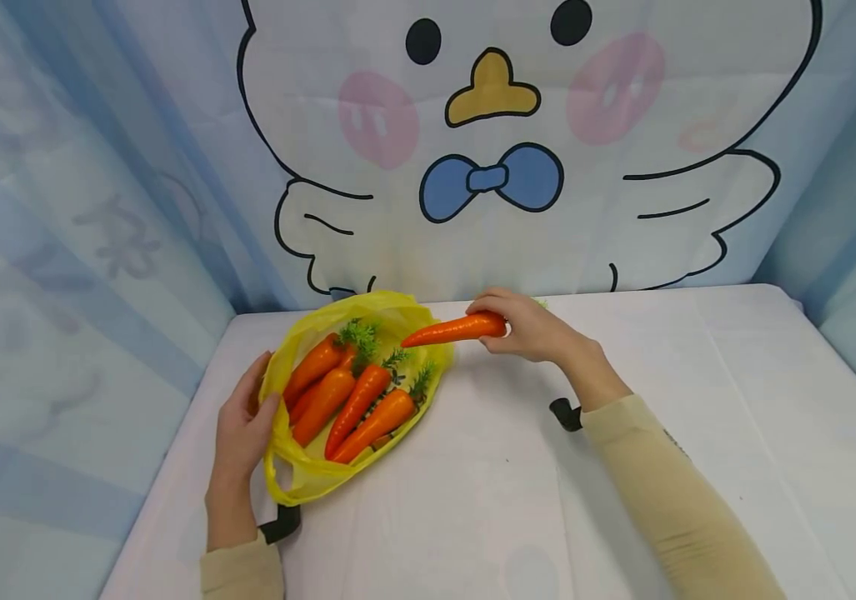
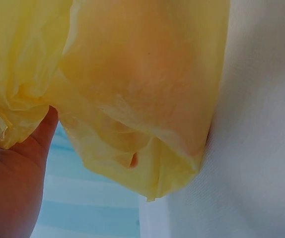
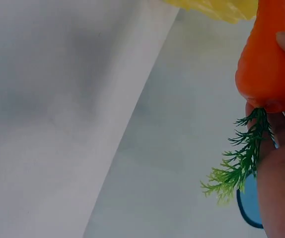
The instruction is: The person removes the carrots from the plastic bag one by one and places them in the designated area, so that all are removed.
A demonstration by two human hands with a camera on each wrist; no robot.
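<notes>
My right hand (image 1: 528,329) grips a carrot (image 1: 448,331) by its thick end, above and to the right of the bag. The carrot's tip points left, over the bag's opening. In the right wrist view, green leafy tops (image 3: 246,157) trail from the thick end beside the palm. On the left, my left hand (image 1: 242,429) holds the side of a yellow plastic bag (image 1: 315,486) whose mouth faces up. Several orange carrots (image 1: 373,425) with green tops lie inside it. The left wrist view shows the bag's outer film (image 2: 147,119), with part of the hand against it.
A white-covered table (image 1: 473,517) lies under the bag and extends to the right. Behind it hangs a curtain (image 1: 503,250) with a cartoon bird. Pale blue curtain (image 1: 60,292) closes off the left side.
</notes>
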